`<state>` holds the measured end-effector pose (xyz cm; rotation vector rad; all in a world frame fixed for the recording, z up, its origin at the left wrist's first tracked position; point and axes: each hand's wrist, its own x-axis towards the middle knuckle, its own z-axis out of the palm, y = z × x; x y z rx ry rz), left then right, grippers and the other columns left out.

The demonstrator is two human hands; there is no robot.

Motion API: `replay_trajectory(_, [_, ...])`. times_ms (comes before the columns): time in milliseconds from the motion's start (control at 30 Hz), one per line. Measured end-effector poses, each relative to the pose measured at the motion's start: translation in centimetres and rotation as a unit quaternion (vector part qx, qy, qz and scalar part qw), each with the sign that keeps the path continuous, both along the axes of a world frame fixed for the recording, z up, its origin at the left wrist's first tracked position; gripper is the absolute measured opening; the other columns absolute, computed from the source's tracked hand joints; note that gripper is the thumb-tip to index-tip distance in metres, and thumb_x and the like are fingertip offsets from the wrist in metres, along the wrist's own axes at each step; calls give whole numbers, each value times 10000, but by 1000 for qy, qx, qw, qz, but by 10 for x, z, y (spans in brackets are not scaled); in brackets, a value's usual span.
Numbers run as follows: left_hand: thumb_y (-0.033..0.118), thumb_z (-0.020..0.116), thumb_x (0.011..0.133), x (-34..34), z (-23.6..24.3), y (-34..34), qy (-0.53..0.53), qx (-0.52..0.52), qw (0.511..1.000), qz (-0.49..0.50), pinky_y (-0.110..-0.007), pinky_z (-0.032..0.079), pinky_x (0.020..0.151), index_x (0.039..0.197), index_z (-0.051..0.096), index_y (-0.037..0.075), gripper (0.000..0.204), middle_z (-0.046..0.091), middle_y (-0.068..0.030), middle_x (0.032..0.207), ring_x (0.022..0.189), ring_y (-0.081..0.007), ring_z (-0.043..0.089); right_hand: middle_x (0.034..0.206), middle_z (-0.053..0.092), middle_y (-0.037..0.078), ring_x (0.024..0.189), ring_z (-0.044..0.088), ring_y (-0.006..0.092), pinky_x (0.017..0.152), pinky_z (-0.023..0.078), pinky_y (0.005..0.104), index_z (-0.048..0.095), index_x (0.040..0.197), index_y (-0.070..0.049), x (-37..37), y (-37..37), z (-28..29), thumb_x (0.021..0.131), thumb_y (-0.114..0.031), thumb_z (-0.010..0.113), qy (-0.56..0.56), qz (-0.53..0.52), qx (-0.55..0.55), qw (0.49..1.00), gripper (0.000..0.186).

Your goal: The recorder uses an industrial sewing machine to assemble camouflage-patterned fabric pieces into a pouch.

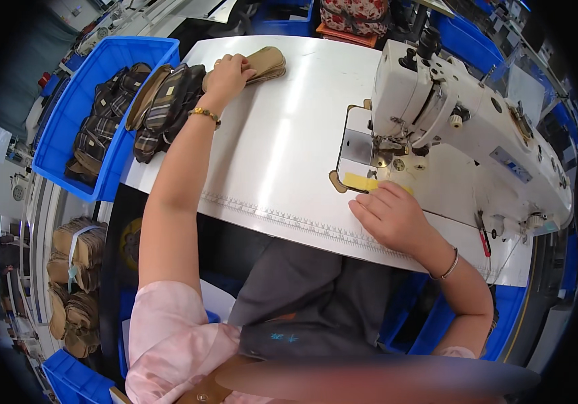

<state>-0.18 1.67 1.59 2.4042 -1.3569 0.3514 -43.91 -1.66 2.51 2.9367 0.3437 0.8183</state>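
Observation:
My left hand [227, 77] reaches to the far left of the white table, its fingers bent over the near end of a stack of tan sole-shaped pieces [266, 63]. How many pieces it grips cannot be made out. Beside that wrist lie dark plaid fabric shoe uppers [161, 116], with tan pieces against them. My right hand [391, 215] rests palm down at the table's front, fingers stretched out and apart. Its fingertips are close to a yellow strip [361, 182] just in front of the white sewing machine's needle area [386, 151].
The sewing machine [464, 108] fills the table's right side. Red-handled snips [483, 236] lie near its base. A blue bin [110, 178] of plaid uppers stands against the left edge. Bundles of tan pieces [77, 249] are stacked lower left. A printed ruler [282, 219] runs along the front.

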Motion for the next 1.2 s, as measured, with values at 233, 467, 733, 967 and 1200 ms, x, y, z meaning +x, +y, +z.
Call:
replay_trajectory(233, [342,678,934,-4,21,-3,78,65,995,-15,-444,529,824,1016,733,79,280,723,-121,1047,991,-312,678,875,618,40,776,599,197,793,518,347,659,975,-19,28,-16,-3,774,-75,652,-18,41,-15,999,208])
replay_trajectory(467, [219,718,897,-72,23,36,119,12,971,-207,-444,508,790,883,687,31,190,685,-134,892,880,-337,644,1053,656,72,940,639,240,823,522,368,660,1087,-6,26,-12,-10,783,-154,709,-31,44,79,995,342])
replay_trajectory(733, [263,733,877,-144,19,97,138,19,935,-325,-408,493,866,925,675,84,194,662,-103,931,973,-305,615,1468,508,185,1365,465,345,1116,371,477,538,1363,38,18,-11,-16,817,-441,737,148,-24,143,978,753])
replay_trajectory(967, [255,659,919,36,64,146,-231,-37,940,246,-446,544,863,980,734,93,188,686,-137,1038,1022,-339,656,1453,527,183,1348,486,336,1120,365,484,565,1327,50,20,-9,-15,824,-470,724,149,-45,119,981,740])
replay_trajectory(1200, [258,645,922,105,47,195,-150,22,944,293,-452,554,815,1004,711,108,183,691,-93,1033,991,-315,673,1442,539,180,1337,498,333,1117,368,484,571,1324,42,20,-12,-15,825,-465,723,142,-44,115,982,727])
